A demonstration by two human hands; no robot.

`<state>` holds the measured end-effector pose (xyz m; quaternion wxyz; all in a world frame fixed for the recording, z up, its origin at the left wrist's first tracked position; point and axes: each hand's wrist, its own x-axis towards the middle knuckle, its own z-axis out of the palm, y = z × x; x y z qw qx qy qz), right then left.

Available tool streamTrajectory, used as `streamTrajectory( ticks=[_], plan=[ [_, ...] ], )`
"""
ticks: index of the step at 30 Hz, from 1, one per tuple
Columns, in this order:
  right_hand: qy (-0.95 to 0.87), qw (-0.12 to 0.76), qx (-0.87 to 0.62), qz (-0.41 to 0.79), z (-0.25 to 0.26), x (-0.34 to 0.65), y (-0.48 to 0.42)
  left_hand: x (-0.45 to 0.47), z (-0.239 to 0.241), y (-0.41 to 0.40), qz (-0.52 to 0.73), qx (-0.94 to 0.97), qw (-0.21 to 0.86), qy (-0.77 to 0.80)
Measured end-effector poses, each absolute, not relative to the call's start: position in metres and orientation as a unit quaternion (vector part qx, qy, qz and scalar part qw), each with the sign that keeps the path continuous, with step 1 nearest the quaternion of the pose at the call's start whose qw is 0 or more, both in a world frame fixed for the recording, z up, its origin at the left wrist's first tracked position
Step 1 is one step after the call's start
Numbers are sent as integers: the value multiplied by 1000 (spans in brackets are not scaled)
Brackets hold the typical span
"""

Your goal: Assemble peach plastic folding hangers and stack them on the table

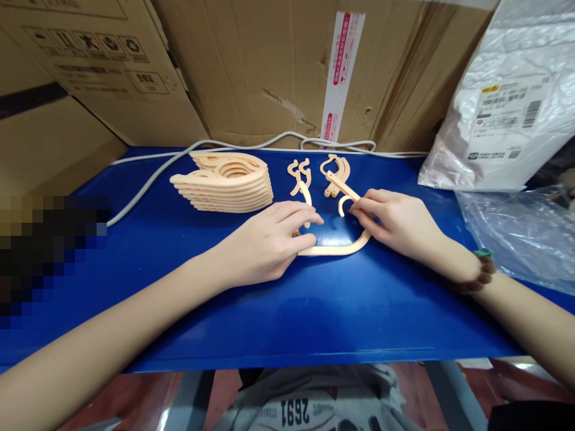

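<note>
A cream plastic hanger (335, 251), apparently a folding one, lies on the blue tabletop between my hands. My left hand (276, 239) pinches its left end with thumb and fingers; part of that end is hidden under the palm. At the right end, my right hand (393, 221) has its fingers closed round the joint, where a straight arm (344, 187) and a small curved hook meet the long bar. Just beyond my hands lie loose cream hook pieces (304, 173) and a second small group of curved pieces (344, 170). Left of them sits a neat stack of matching cream hanger parts (229, 190).
Cardboard boxes (260, 66) wall off the back. A white cable (155, 179) runs along the rear of the blue table (287, 323). To the right are a labelled white plastic parcel (498, 114) and a clear plastic bag (521, 239). The table's front edge is close to me.
</note>
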<state>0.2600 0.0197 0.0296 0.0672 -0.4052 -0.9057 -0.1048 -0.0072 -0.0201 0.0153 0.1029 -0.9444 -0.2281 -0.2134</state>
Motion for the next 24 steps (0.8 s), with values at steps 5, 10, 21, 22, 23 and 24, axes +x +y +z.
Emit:
streamTrajectory(
  ticks=[5, 10, 21, 22, 23, 24],
  plan=[
    [-903, 45, -410, -123, 31, 261, 21, -10, 12, -16, -221, -936, 98, -254],
    [-898, 36, -425, -104, 34, 261, 21, -14, 9, -15, -222, -930, 71, -286],
    [-898, 45, -422, -117, 32, 262, 23, -15, 8, -13, -182, -928, 43, -323],
    [-897, 44, -423, -119, 32, 262, 23, -15, 8, -13, -179, -928, 39, -323],
    [-897, 43, -424, -121, 32, 262, 23, -15, 8, -13, -178, -929, 35, -323],
    [-896, 41, -425, -122, 32, 262, 23, -14, 9, -14, -179, -929, 30, -322]
  ],
)
